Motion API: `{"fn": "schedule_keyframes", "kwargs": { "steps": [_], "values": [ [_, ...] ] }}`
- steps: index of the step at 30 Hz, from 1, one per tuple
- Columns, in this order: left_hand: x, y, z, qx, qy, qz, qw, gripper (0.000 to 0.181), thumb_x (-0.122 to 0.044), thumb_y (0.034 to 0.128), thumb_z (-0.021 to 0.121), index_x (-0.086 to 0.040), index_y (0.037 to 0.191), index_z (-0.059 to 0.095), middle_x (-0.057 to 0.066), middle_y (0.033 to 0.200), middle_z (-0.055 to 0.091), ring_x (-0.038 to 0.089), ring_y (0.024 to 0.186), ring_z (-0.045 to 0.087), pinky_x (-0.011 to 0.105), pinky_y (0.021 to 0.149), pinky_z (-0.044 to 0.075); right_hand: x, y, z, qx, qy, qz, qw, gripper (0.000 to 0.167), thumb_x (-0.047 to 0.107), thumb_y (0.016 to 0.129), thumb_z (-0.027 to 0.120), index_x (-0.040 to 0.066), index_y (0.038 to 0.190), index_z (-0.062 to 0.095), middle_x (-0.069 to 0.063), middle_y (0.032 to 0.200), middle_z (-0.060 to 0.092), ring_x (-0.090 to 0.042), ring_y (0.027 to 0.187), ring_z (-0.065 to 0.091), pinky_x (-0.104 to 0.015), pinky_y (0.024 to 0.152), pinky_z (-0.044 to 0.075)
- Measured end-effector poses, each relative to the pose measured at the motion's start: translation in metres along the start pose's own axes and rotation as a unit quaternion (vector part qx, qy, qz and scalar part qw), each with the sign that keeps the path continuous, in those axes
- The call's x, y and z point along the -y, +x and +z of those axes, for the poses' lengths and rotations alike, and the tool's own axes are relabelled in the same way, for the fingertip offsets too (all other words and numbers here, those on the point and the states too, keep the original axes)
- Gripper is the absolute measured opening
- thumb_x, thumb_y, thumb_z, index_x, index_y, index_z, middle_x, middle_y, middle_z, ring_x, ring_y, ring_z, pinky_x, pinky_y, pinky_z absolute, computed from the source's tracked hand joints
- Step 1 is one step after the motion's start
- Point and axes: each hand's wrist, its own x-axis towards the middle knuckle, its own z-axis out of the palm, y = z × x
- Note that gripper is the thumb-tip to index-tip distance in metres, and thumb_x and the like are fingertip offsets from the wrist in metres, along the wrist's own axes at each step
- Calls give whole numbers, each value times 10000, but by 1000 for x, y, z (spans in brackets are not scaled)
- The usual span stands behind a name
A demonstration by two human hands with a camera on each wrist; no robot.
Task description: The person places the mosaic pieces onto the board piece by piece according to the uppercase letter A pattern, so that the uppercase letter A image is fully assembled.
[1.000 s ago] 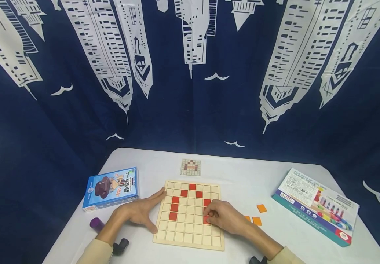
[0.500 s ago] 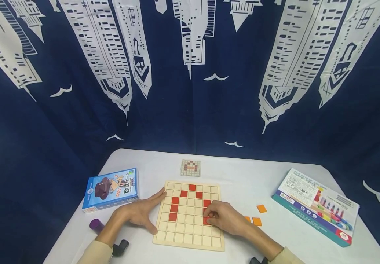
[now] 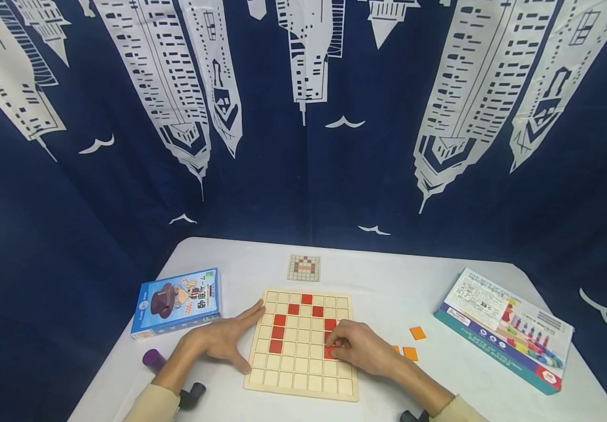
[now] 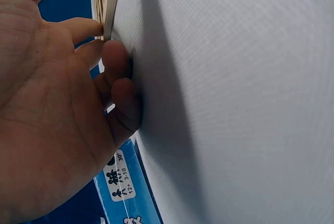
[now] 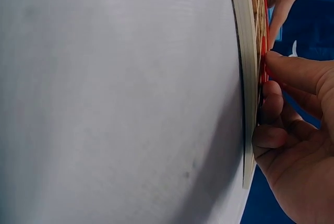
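Note:
A square wooden grid board [image 3: 302, 364] lies on the white table, with several red tiles [image 3: 278, 333] set in its cells in an arch. My left hand [image 3: 223, 340] rests at the board's left edge, thumb and fingers spread apart; in the left wrist view its fingertips touch the rim. Over the right column, my right hand [image 3: 362, 350] pinches at a red tile [image 3: 328, 353] with curled thumb and fingers. The right wrist view has the thumb [image 5: 295, 70] on the red tile at board level; the fingers partly hide it.
Beyond the board lies a small pattern card [image 3: 304, 268]. Orange tiles [image 3: 417, 333] lie right of it. A blue game box [image 3: 177, 302] stands left, a white-and-teal box [image 3: 506, 328] right. A purple cylinder [image 3: 153, 360] is by the left forearm.

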Motion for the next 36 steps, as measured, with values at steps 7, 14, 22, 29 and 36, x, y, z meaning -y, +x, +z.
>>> {"fn": "schedule_keyframes", "kwargs": {
  "steps": [7,14,22,29,36],
  "values": [
    [-1,0,0,-12,-10,6,10000,1267,-520,499,827,-158,1494,132,-4,1550,-23,244,1381,143,470,1075,228,-3,-4,-7,-26,91,-6,10000,122,186,818,696,249,918,667,117,831,578,-55,742,530,-202,639,467],
    [-1,1,-2,-3,13,35,10000,1272,-528,503,822,-151,1495,121,2,1549,-34,244,1383,132,465,1078,222,-14,-14,-26,-19,169,180,9997,158,180,810,705,243,951,671,101,840,587,-83,749,534,-212,634,468],
    [-1,2,-4,10,11,63,10000,1269,-507,512,830,-149,1495,112,6,1549,-42,240,1386,119,465,1081,215,-28,-34,-52,-46,-187,481,9987,197,227,794,719,245,985,673,129,882,598,-73,723,513,-221,616,459],
    [-1,1,-4,49,6,60,10000,1255,-498,524,828,-143,1494,116,16,1549,-39,250,1384,125,469,1081,212,-41,-53,-71,337,-276,591,9973,281,222,772,736,213,1045,675,111,981,614,-111,877,565,-263,744,486],
    [0,0,-1,62,-6,21,10000,1256,-508,519,826,-159,1496,117,-5,1549,-41,239,1384,130,467,1079,221,-53,-67,-74,476,-506,632,9956,304,185,731,762,214,1023,681,103,939,577,-107,762,511,-220,633,447]
  ]
}}
